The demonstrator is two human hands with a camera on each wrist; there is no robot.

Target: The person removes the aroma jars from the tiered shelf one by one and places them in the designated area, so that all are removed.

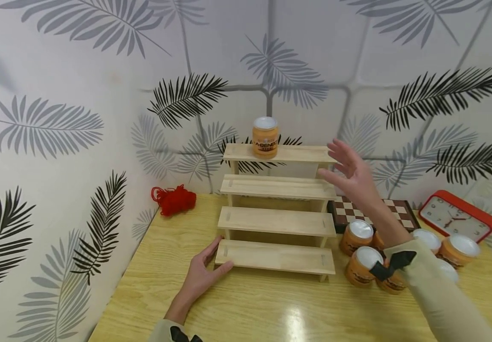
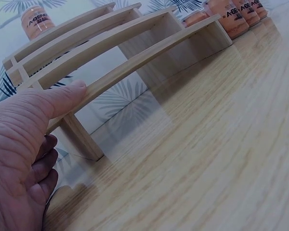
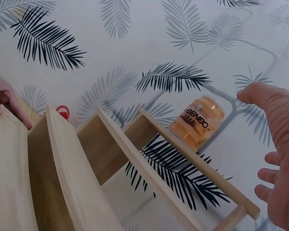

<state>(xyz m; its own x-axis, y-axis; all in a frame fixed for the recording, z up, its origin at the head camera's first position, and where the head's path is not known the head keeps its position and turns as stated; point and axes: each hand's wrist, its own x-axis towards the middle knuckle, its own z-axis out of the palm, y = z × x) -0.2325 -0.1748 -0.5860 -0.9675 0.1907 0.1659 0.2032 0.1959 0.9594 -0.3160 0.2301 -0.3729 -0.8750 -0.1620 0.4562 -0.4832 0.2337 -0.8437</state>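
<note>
A wooden stepped rack (image 1: 277, 222) with several tiers stands on the table. My left hand (image 1: 203, 270) holds the left end of its lowest tier. In the left wrist view the thumb (image 2: 67, 98) lies on the tier's edge and the other fingers curl below it. My right hand (image 1: 353, 175) is in the air by the right end of the top tier, fingers spread and holding nothing. On that top tier, left of its middle, an orange jar (image 1: 265, 137) with a white lid stands upright; the right wrist view shows the jar (image 3: 197, 122) apart from my right hand.
Several more orange jars (image 1: 362, 267) stand right of the rack, partly behind my right forearm. Behind them are a checkered board (image 1: 346, 209) and a red-framed clock (image 1: 457, 218). Red yarn (image 1: 177, 202) lies at the back left. A leaf-patterned wall covering (image 1: 113, 128) rises behind the table.
</note>
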